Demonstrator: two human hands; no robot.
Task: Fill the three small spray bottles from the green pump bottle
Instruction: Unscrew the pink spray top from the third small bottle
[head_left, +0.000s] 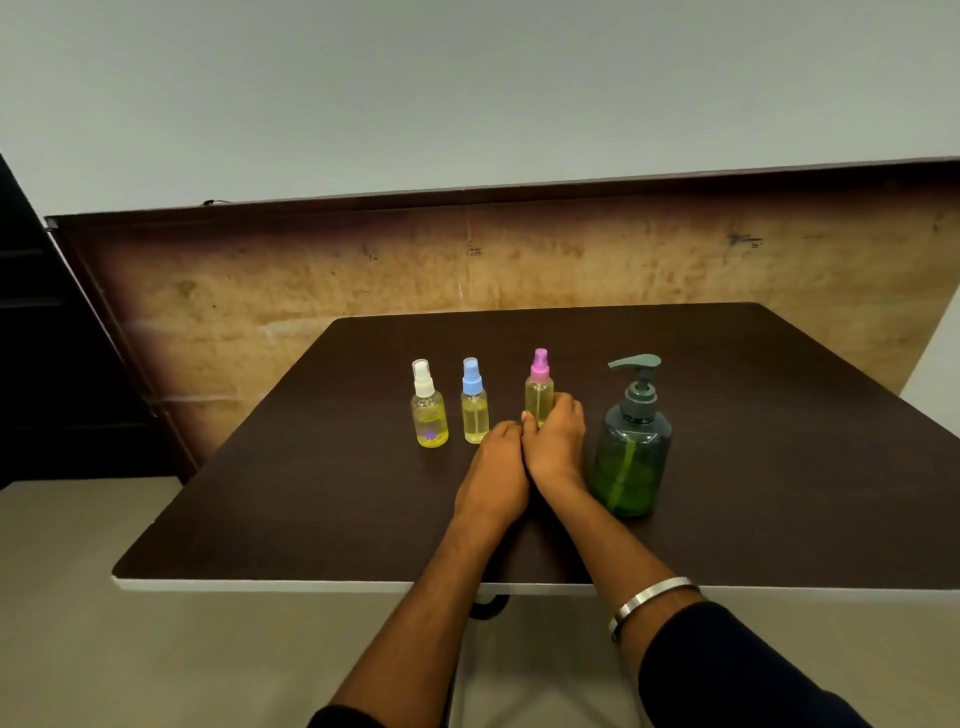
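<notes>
1. Dark brown wood-grain laminate covers the table (779, 493), which has a pale edge band along its near side and a dark curved part of its base showing just under that edge.
2. Behind the table stands a worn plywood panel (363, 275), tan in the middle and shaded dark toward its top rim and left side, with scuffs and a few small marks.
3. Above the panel rises a plain pale grey wall (467, 88); at far left a dark shelf-like unit (47, 338) stands in shadow, and the floor (78, 597) is a smooth beige-grey.
4. Three small spray bottles stand upright in a row near the middle of the table, all holding yellowish liquid: the white-capped bottle (429, 410) at left, the blue-capped bottle (474, 405) beside it, and the pink-capped bottle (539, 389) to the right.
5. The green pump bottle (632, 452) stands upright just right of the row, its grey-green pump head pointing left, partly filled with green liquid.
6. The right hand (555, 447) wraps its fingers around the lower body of the pink-capped bottle; a metal bangle (652, 597) sits on that forearm above a dark sleeve.
7. The left hand (496, 467) lies against the right one near the base of the blue-capped bottle, fingers curled under; I cannot tell whether it grasps anything.
</notes>
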